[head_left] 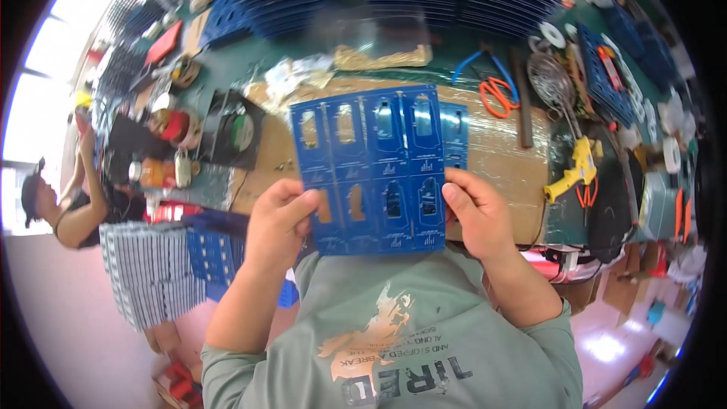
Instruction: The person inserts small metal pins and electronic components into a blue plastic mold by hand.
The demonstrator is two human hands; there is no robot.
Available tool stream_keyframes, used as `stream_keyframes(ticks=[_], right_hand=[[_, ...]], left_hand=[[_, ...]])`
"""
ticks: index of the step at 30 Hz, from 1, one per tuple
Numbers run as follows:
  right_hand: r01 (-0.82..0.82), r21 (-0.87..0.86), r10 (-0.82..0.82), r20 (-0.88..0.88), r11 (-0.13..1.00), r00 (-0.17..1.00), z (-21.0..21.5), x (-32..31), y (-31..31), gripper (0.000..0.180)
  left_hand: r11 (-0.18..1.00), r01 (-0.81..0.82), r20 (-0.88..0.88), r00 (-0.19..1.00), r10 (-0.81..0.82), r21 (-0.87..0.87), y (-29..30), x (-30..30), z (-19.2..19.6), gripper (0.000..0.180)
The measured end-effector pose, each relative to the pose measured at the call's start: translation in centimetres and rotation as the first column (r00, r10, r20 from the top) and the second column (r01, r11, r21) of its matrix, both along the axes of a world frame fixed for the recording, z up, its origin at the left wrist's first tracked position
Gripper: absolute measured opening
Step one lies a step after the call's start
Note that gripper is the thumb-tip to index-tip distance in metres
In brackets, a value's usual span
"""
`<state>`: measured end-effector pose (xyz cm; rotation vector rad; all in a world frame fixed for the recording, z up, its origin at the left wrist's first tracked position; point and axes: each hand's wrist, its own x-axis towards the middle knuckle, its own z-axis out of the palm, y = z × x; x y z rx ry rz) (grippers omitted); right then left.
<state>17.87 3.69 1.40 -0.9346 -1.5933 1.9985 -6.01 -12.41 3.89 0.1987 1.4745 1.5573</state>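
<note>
In front of my chest, above the bench, I hold up a blue circuit board panel (pixel 369 172) with rows of rectangular cutouts and pale printed marks. The thumb of my left hand (pixel 284 220) presses on its left edge, with the fingers closed. At the opposite edge my right hand (pixel 478 212) grips it, thumb in front and fingers mostly hidden behind. A second blue panel (pixel 456 153) shows past the right edge, behind the first; whether the two touch, I cannot tell.
A film-covered cardboard sheet (pixel 511 182) lies on the bench. Beyond it are a clear tray with small gold parts (pixel 382 57), blue-handled pliers (pixel 509 79) and orange-handled scissors (pixel 495 98). A yellow glue gun (pixel 579 167) lies right, a black fan (pixel 216 136) left. Another person (pixel 72 216) is far left.
</note>
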Motion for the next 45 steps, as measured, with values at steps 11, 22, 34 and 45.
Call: stream_keyframes(ticks=[11,22,34,45], right_hand=[[0.275,0.315,-0.36,0.256,0.908,0.897,-5.0,3.2,2.6,0.036],[0.122,0.477,-0.32,0.359,0.87,0.877,-3.5,1.6,3.7,0.034],[0.13,0.309,-0.254,0.406,0.942,0.878,-3.5,2.1,3.6,0.037],[0.073,0.426,-0.268,0.418,0.902,0.868,-3.6,2.3,3.2,0.038]], left_hand=[[0.785,0.256,-0.624,0.491,-0.608,-0.564,9.9,1.3,-3.4,0.03],[0.751,0.281,-0.593,0.476,-0.65,-0.597,10.0,0.1,-2.9,0.03],[0.741,0.338,-0.62,0.407,-0.671,-0.58,10.1,-0.1,-2.8,0.031],[0.704,0.337,-0.57,0.419,-0.707,-0.625,10.4,-0.1,-2.3,0.031]])
